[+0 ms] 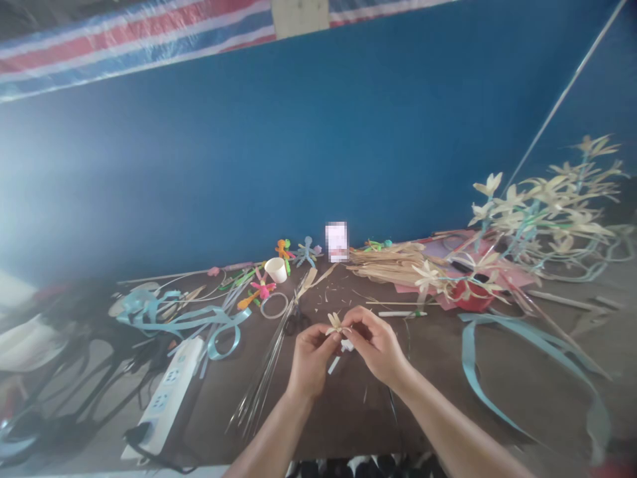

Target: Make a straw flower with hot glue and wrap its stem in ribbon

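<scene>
Over the brown table, my left hand and my right hand meet, both pinched on a small pale straw flower. Its petals stick up between the fingertips. Below the hands a small white piece and a short white stick show; I cannot tell whether they hang from the flower or lie on the table. Black-handled scissors and a bundle of thin wires lie just left of my left hand.
A white power strip and light blue ribbon lie at the left. A paper cup, a tape ring and small coloured figures sit behind. Straw strips, finished straw flowers and more blue ribbon fill the right.
</scene>
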{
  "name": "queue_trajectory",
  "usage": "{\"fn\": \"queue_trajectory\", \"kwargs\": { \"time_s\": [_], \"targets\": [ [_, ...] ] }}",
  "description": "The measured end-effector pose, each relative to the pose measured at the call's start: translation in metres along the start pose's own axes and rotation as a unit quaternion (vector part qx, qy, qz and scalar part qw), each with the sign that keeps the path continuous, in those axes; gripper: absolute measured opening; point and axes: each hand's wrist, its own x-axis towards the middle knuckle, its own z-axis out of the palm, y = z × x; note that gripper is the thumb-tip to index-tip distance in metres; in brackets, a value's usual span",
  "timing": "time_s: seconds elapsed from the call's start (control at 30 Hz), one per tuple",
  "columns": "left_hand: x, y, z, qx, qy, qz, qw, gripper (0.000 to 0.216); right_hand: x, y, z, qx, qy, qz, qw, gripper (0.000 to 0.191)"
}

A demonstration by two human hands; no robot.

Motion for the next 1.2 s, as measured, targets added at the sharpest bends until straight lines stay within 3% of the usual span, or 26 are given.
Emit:
{"fn": "queue_trajectory", "kwargs": {
  "time_s": [0.4, 0.7, 1.07, 1.2],
  "targets": [
    [-0.005, 0.002, -0.003, 0.034, -0.012, 0.037, 0.999, 0.005, -0.009, 0.000, 0.008, 0.098, 0.011, 0.039, 0.994, 0.004],
    [-0.008, 0.007, 0.000, 0.071, -0.013, 0.057, 0.996, 0.005, -0.014, 0.001, 0.012, 0.110, 0.053, -0.019, 0.992, 0.005],
    [-0.010, 0.020, -0.004, 0.100, -0.091, 0.096, 0.986, 0.007, -0.021, 0.001, 0.013, 0.111, 0.067, -0.080, 0.988, 0.006],
    [-0.012, 0.022, -0.002, 0.101, -0.084, 0.105, 0.986, 0.007, -0.023, 0.000, 0.015, 0.101, 0.076, -0.085, 0.988, 0.007]
  ]
}}
